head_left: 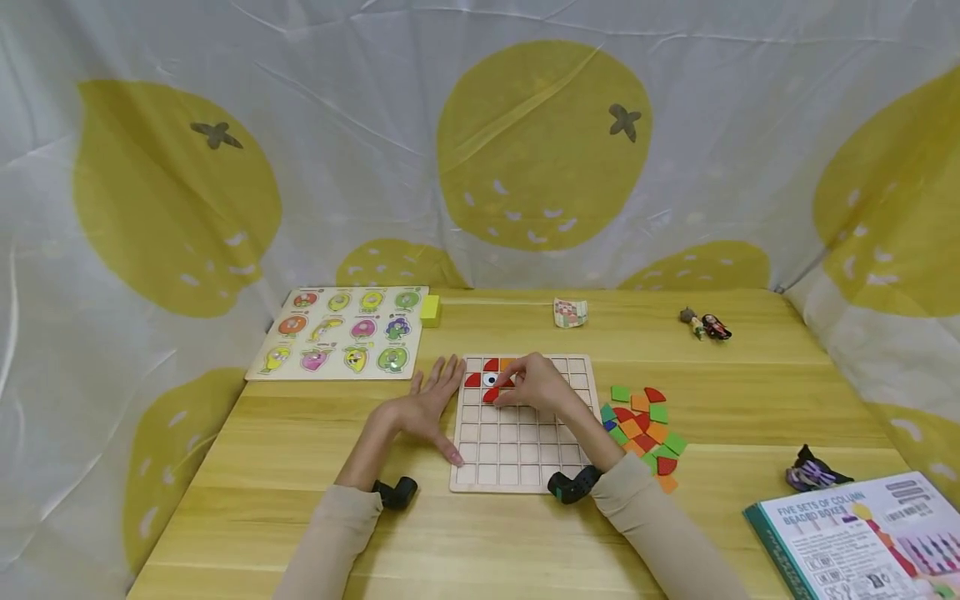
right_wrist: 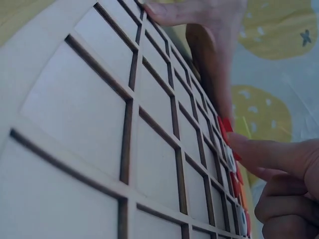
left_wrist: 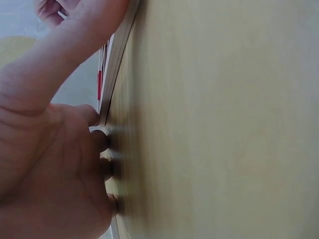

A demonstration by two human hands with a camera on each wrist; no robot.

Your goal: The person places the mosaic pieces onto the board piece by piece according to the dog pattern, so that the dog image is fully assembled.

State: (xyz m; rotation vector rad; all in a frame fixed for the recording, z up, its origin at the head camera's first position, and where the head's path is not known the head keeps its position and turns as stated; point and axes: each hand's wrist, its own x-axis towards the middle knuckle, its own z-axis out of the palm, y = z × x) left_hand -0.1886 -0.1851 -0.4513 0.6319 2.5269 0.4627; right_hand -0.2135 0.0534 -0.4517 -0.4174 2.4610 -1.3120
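Observation:
A wooden grid board (head_left: 480,477) lies on the table, its top-left cells filled with red, orange and white-eyed tiles. My left hand (head_left: 420,408) is spread along the board's left edge, with the thumb at its lower left corner. In the left wrist view, the fingertips of the left hand (left_wrist: 55,164) rest on the tabletop. My right hand (head_left: 538,385) reaches over the board. Between its thumb and finger it pinches a red rounded tile (right_wrist: 227,124), tilted at the grid. A white tile with an eye (head_left: 490,379) sits right beside those fingers.
Loose red, green and orange tiles (head_left: 645,429) are heaped right of the board. A fruit puzzle board (head_left: 345,333) and a yellow block (head_left: 431,311) are at back left. A small patterned card (head_left: 570,313), two figurines (head_left: 705,325) and a beaded-boxes package (head_left: 862,533) lie farther off.

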